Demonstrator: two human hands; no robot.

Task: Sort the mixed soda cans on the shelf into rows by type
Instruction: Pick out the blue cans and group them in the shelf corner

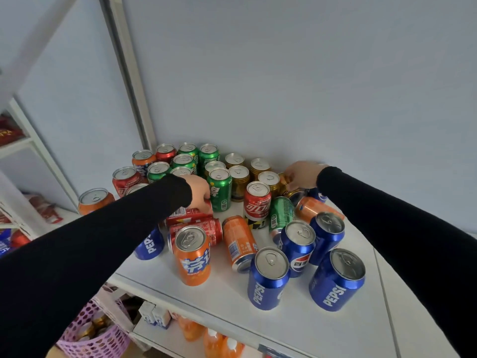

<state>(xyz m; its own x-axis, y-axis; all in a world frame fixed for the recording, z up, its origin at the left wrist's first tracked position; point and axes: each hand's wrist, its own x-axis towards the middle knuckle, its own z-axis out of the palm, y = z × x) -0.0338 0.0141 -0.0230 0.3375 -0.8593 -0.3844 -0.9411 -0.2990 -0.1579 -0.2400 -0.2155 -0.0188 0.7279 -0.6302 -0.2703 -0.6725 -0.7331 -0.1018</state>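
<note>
Mixed soda cans cover the white shelf [232, 301]. My left hand [200, 192] grips a red cola can [189, 211] lying on its side, on top of another lying red can [204, 229]. My right hand [302, 177] closes on a gold can [294, 193] lying near the back wall. Green cans [184, 161] stand at the back left, gold cans [238, 177] stand at the back middle. Several blue Pepsi cans [268, 279] stand at the front right. An orange can [192, 254] stands in front, another orange can [238, 241] lies beside it. A red can [257, 200] stands in the middle.
A green can [281, 215] and an orange can [315, 206] lie on their sides right of the middle. A blue can [149, 244] lies under my left arm. Below the shelf are orange bottles [219, 342] and a pink basket [100, 332]. A neighbouring shelf unit [31, 161] stands to the left.
</note>
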